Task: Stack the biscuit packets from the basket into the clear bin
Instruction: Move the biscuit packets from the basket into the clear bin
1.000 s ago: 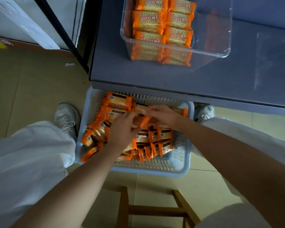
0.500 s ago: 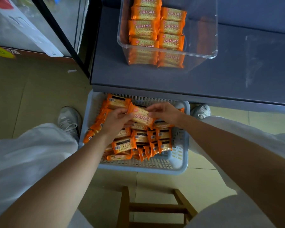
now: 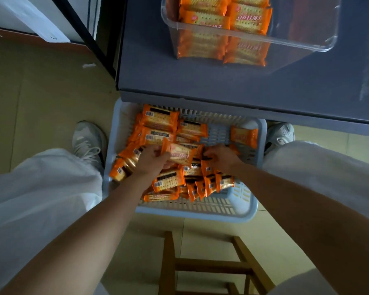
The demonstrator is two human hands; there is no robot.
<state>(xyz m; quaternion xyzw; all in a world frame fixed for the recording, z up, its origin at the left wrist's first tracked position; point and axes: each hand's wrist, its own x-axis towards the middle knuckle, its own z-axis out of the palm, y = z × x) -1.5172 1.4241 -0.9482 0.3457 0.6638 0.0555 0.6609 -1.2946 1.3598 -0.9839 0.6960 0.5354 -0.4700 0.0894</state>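
A tan tiled floor (image 3: 41, 99) fills the left and bottom of the frame. A dark grey table (image 3: 200, 81) spans the upper right, with the clear bin (image 3: 307, 42) at the top edge holding two columns of stacked packets (image 3: 205, 18). At centre sits the pale basket (image 3: 200, 213), heaped with loose biscuit packets (image 3: 168, 180). The left hand (image 3: 151, 160) grips a lifted packet (image 3: 179, 155), fingers curled round its end. The right hand (image 3: 222, 158) reaches among the heap, and I cannot tell whether it has one. This looks like the picking step. Next, the lifted packet needs carrying up and laying flat on a column.
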